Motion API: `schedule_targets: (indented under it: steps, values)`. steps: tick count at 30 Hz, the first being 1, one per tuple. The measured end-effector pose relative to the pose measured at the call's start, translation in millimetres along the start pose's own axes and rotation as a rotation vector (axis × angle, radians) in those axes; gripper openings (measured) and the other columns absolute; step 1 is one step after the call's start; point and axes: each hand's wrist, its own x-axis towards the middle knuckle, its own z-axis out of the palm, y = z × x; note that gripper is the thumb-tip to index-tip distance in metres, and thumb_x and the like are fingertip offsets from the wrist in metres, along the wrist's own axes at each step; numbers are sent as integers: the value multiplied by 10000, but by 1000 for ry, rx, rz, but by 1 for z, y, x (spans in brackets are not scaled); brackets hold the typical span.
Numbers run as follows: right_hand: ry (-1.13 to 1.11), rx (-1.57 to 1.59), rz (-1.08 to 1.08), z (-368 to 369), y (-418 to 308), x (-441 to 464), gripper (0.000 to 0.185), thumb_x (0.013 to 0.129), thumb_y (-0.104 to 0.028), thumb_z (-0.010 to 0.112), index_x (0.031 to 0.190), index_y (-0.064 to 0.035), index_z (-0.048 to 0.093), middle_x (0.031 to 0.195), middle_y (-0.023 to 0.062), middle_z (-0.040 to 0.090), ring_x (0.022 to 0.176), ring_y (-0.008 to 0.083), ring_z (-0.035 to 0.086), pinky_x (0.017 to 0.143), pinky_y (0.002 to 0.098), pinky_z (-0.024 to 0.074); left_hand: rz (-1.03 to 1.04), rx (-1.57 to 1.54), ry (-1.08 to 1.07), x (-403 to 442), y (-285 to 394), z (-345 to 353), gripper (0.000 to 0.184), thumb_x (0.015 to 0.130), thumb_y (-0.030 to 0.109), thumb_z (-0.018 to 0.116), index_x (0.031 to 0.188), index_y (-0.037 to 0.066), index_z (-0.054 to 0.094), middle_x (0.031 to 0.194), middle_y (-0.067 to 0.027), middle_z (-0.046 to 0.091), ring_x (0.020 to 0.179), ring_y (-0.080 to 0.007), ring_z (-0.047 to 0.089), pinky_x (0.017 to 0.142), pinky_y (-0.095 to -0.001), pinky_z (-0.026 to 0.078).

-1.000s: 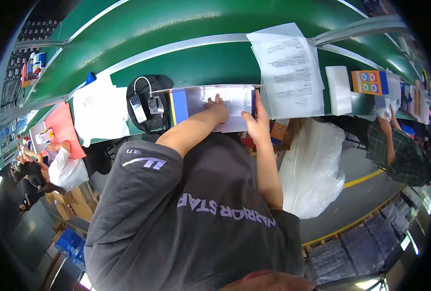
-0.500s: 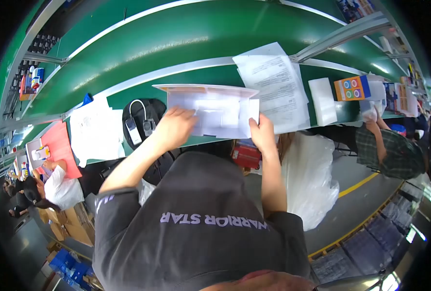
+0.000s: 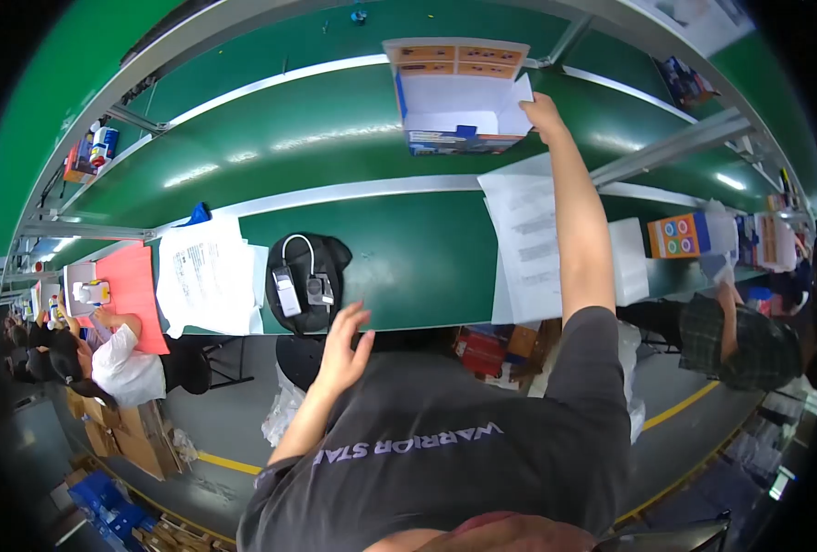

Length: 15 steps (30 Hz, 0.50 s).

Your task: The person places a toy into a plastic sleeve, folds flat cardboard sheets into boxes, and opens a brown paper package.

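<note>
My right hand (image 3: 543, 116) grips the right side flap of an open carton (image 3: 468, 143) on the upper green shelf. The carton is white inside, with blue printing on its front and an orange-panelled lid raised at the back. Near the table's front edge, my left hand (image 3: 345, 346) is empty, its fingers apart. Just beyond it lies a black round pouch (image 3: 337, 253). On the pouch rest a small white-and-grey device (image 3: 286, 293) and a looped white cable (image 3: 300, 238) leading to a small dark device (image 3: 318, 289).
Printed sheets (image 3: 208, 276) lie left of the pouch, and more papers (image 3: 525, 244) lie partly under my right arm. A white foam block (image 3: 628, 262) and an orange-blue box (image 3: 675, 236) stand farther right. Metal shelf posts (image 3: 675, 147) slant over the table. People work at both sides.
The carton has gone from the table up to the upper shelf, carried in my right hand. My left hand has let go of it and drawn back toward the table edge.
</note>
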Motion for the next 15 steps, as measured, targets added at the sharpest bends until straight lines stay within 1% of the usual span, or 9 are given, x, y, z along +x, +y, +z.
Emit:
schedule_targets:
  steps: [3,5,6,8,9,12,13,14,15]
  values:
    - [56,-165,-69,-1,-6,29,322,791,-189,634,1067,-23,651,966,139,685,872,261,657,770,347,497,-64,-68,54,-13,-19,0,321,856,59,581,1164,-14,528,1292,-205,482,989,-272,600,832,-332,480]
    - [162,-326,-127,-4,-5,39,303,763,-211,619,1040,-110,685,1021,172,672,965,333,636,846,393,495,-80,-66,63,-15,-27,2,324,854,47,579,1167,-18,526,1297,-197,478,955,-254,614,822,-324,486]
    - [180,-348,-98,-4,-3,45,333,767,-282,631,1066,-144,680,1055,170,660,1001,343,619,880,396,487,-113,-73,63,-15,-30,3,332,854,46,582,1173,-18,520,1301,-197,473,944,-247,617,815,-320,491]
    - [189,-360,-48,-6,0,44,406,762,-360,643,1088,-121,668,1067,176,655,1022,350,611,892,394,481,-153,-83,34,-13,-33,7,341,853,45,585,1180,-19,514,1305,-196,468,933,-240,620,807,-317,496]
    - [226,-320,-38,-6,5,41,515,754,-429,648,1126,-74,643,1079,197,647,1037,355,604,902,388,476,-174,-83,-2,-9,-35,9,351,852,45,587,1188,-18,507,1308,-196,464,929,-236,623,801,-313,500]
    - [566,19,-308,-5,34,-13,499,800,-373,657,1155,-25,616,1053,207,658,1018,315,632,873,372,487,-174,-65,-135,3,-34,13,384,843,35,596,1209,-15,490,1303,-197,469,926,-236,628,783,-311,508]
    - [541,120,-305,-10,33,-61,407,827,-292,668,1129,-24,631,1019,162,681,950,249,658,822,332,502,-155,-54,-196,8,-32,16,387,841,30,597,1210,-13,490,1300,-198,472,927,-240,628,782,-312,509]
    - [486,260,-308,-12,36,-115,314,872,-180,654,1124,4,626,974,104,688,879,131,632,813,247,480,-141,-54,-254,13,-32,20,390,841,19,594,1215,-8,490,1287,-198,488,945,-249,629,791,-313,511]
    - [407,282,-251,-18,44,-175,278,873,-182,649,1087,-5,643,942,82,690,867,121,633,782,252,487,-152,-79,-321,18,-32,25,384,843,17,591,1213,-8,493,1279,-192,498,959,-254,629,801,-314,511]
